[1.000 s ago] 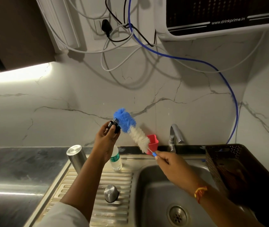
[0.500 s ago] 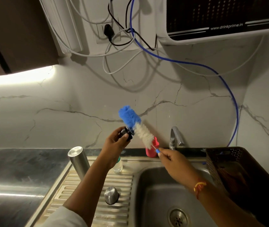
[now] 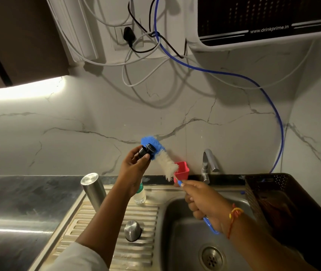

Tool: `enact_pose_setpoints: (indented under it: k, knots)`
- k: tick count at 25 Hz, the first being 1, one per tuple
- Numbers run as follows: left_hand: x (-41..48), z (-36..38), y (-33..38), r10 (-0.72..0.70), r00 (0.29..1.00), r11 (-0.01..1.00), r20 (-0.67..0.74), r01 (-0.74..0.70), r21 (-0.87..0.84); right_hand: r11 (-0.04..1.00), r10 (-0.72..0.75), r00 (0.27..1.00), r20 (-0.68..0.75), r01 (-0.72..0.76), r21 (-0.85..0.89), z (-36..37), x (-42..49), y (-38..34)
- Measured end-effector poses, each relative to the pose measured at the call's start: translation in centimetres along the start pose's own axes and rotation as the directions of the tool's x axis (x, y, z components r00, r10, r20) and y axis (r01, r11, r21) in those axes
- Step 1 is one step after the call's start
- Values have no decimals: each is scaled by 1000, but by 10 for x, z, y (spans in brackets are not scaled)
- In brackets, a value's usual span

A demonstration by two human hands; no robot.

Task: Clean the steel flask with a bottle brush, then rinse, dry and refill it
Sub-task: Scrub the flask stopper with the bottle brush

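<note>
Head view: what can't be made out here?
All head view.
Steel flask: foot hidden behind left forearm.
Plastic bottle: mostly behind that forearm, label too small.
Black stopper: partly covered by left hand fingers.
Bottle brush: handle middle inside right hand.
Basket: inside too dark.

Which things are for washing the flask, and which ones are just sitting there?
For the job:
- bottle brush, held by the right hand
- black stopper, held by the left hand
- steel flask
- steel cap
- tap and sink

Just lying about:
- red cup
- small plastic bottle
- brown basket
</note>
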State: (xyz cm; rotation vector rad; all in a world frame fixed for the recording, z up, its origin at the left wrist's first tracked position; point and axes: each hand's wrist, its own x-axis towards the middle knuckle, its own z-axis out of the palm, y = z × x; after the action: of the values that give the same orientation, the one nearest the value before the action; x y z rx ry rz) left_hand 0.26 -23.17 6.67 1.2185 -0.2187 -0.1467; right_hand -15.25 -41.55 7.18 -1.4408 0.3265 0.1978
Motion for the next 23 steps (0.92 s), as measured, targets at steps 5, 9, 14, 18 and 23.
enact_pose_setpoints:
  k: [5, 9, 14, 18, 23]
  knots:
    - [10, -9, 4, 33, 997, 999, -67, -31, 38, 1000, -13, 999, 47, 14, -4, 2, -5, -2]
    - [10, -10, -2, -15, 999, 995, 32, 12, 102, 999, 4, 1000, 23, -5, 34, -2, -1, -10]
    - [8, -3, -4, -23, 999, 987, -23, 26, 156, 998, -6, 1000, -15, 7, 54, -1, 4, -5]
    - [8, 1, -4, 53, 989, 976, -137, -23, 215, 987, -123, 974, -190, 101, -124, -11, 22, -6]
    - [15, 2, -5, 99, 971, 963, -218, -38, 267, 753, -459, 872, -171, 280, -596, -4, 13, 15]
